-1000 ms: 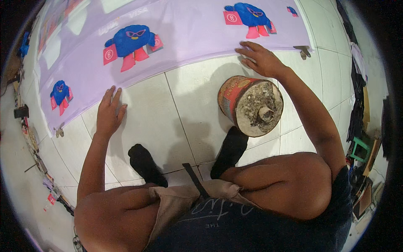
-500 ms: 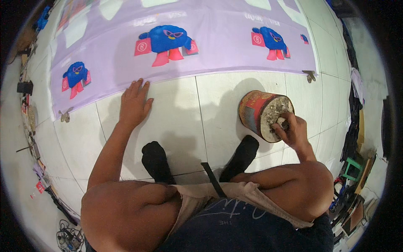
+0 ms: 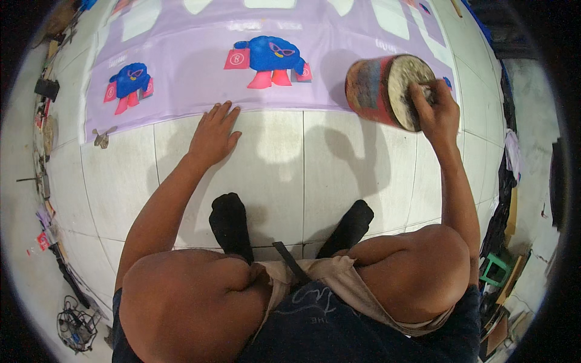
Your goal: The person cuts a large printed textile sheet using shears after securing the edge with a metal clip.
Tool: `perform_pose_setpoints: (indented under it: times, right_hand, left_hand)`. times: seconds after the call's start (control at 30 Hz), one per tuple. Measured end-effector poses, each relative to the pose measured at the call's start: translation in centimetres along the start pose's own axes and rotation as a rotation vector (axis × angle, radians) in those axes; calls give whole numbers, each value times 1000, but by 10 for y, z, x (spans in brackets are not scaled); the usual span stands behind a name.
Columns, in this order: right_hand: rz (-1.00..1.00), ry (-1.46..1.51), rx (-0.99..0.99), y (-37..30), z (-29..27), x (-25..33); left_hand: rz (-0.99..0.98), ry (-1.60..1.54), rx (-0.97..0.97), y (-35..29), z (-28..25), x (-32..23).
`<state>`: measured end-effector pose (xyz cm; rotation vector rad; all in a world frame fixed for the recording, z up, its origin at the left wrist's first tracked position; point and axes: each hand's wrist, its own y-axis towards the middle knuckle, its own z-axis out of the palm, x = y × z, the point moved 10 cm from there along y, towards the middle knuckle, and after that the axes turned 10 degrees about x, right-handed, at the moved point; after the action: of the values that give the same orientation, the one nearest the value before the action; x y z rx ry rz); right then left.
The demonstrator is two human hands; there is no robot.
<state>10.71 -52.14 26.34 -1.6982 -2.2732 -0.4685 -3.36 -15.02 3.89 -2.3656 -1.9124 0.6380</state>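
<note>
My right hand [image 3: 440,114] is closed around a grip on the pale, rough, cement-like top of a tin can [image 3: 370,91]. The can is red, blue and rusty brown. Tilted in my grasp, it hangs over the near right part of a lilac printed banner [image 3: 187,66], hiding some of the print. Blue furry cartoon figures with pink bags and boots decorate the banner. My left hand [image 3: 213,136] lies flat with fingers spread, its fingertips at the banner's near edge and its palm over the floor tiles.
White tiles [image 3: 275,175] make up the floor. A small brownish winged-looking piece [image 3: 103,138] lies by the banner's near left corner. My black-socked feet [image 3: 230,224] stand close in front. Coiled cables [image 3: 77,327] lie at far left, a green stool [image 3: 495,270] among clutter at right.
My right hand has lifted the can off the tiles and carried it forward over the banner's near edge. My left hand stays at that edge. The view has shifted slightly.
</note>
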Motion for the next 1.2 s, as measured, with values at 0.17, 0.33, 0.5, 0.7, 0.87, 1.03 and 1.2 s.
perform_pose_setpoints:
  times: [0.17, 0.33, 0.5, 0.7, 0.87, 1.03, 1.2]
  right_hand:
    - [-48, -139, 147, 59, 49, 6]
    - [-104, -219, 130, 62, 77, -2]
    - [-57, -369, 340, 69, 92, 6]
    - [-262, -742, 458, 93, 74, 69]
    - [-483, -632, 622, 120, 107, 177]
    - [-541, -543, 805, 119, 172, 254]
    - [-678, -236, 679, 79, 266, 281]
  left_hand:
    - [-18, -35, 29, 6, 7, 3]
    - [7, -26, 6, 11, 7, -2]
    - [18, -91, -40, -1, 2, 0]
    - [-282, -344, -728, -81, -68, 149]
    - [-542, -114, -718, -177, -116, 298]
    - [-898, -249, -678, -252, -106, 449]
    - [-1022, -965, -433, -222, -45, 483]
